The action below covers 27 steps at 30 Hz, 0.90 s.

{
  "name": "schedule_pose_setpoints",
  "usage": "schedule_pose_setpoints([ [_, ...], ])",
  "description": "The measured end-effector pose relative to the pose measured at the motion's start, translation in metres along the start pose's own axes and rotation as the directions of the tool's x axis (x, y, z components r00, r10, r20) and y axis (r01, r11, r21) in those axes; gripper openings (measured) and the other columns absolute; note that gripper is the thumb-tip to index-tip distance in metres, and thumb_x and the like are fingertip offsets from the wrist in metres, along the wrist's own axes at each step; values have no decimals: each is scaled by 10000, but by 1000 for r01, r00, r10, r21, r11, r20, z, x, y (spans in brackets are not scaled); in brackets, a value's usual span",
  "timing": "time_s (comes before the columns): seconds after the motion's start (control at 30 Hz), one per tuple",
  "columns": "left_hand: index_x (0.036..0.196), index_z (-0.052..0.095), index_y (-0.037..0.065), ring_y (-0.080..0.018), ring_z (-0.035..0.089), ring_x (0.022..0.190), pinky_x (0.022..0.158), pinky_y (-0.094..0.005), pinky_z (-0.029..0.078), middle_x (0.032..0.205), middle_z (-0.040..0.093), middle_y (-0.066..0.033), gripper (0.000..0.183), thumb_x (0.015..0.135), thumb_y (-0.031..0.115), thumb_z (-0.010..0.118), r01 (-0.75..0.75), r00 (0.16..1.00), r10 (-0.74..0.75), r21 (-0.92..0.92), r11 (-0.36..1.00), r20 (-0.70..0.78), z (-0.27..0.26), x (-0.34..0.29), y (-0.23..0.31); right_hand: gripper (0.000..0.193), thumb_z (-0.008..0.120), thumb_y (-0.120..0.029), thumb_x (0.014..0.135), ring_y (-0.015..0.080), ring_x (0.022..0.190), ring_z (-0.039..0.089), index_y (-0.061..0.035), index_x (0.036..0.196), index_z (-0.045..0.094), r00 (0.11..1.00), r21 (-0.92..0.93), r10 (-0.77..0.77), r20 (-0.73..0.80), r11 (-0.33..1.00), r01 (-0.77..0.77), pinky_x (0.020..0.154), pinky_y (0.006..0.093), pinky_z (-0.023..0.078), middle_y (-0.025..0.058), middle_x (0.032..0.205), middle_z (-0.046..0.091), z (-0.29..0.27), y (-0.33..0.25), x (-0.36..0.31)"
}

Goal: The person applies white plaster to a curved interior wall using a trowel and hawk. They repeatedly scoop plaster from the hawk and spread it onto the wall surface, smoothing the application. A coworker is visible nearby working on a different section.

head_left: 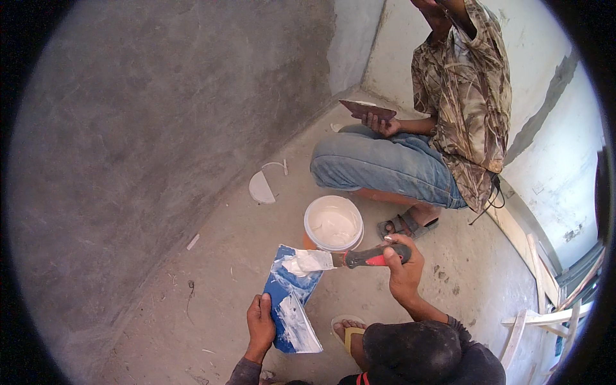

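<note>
My left hand (260,324) is closed around the left edge of a blue board (285,290), smeared with white paste and angled in the middle. My right hand (407,276) grips the red and black handle of a putty knife (369,258). The knife's wide blade lies flat against the board's upper part, coated in the same white paste. Just beyond the board a round bucket (310,232) stands on the floor, holding white paste. It is close to the blade but apart from my fingers.
A co-worker (391,163) in a patterned shirt and jeans squats past the bucket, holding a brown board (369,110) with paste on it. A white half-disc (262,188) lies near the grey wall (160,96). Timber pieces (545,317) stand at the right.
</note>
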<state>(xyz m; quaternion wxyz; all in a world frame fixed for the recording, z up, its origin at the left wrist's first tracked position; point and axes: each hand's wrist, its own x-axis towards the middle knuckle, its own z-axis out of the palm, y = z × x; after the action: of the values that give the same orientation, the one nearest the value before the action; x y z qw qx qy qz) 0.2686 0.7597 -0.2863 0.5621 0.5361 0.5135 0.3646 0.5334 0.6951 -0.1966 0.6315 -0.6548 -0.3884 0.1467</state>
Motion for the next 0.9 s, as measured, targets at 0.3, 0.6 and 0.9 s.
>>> schedule_pose_setpoints([
  [0.3,741,471,25,-68,366,662,578,-246,341,676,436,13,360,962,306,418,17,999,-16,16,1000,-36,3,-2,8,167,531,-180,875,194,837,615,-26,939,518,875,574,450,180,674,-465,743,395,558,68,860,580,-10,0,19],
  [0.6,736,463,27,-71,369,649,578,-254,346,672,427,11,377,967,318,396,104,987,-100,25,994,-126,11,-10,15,132,527,-174,880,225,853,616,-58,942,531,799,633,585,140,568,-526,815,458,518,84,885,586,-43,16,34],
  [0.9,738,436,17,-93,353,672,597,-264,340,686,399,8,383,966,323,400,133,978,-119,71,989,-174,26,11,48,159,520,-161,893,203,960,572,-23,969,540,810,621,585,33,623,-475,859,441,491,73,951,566,-48,55,81],
])
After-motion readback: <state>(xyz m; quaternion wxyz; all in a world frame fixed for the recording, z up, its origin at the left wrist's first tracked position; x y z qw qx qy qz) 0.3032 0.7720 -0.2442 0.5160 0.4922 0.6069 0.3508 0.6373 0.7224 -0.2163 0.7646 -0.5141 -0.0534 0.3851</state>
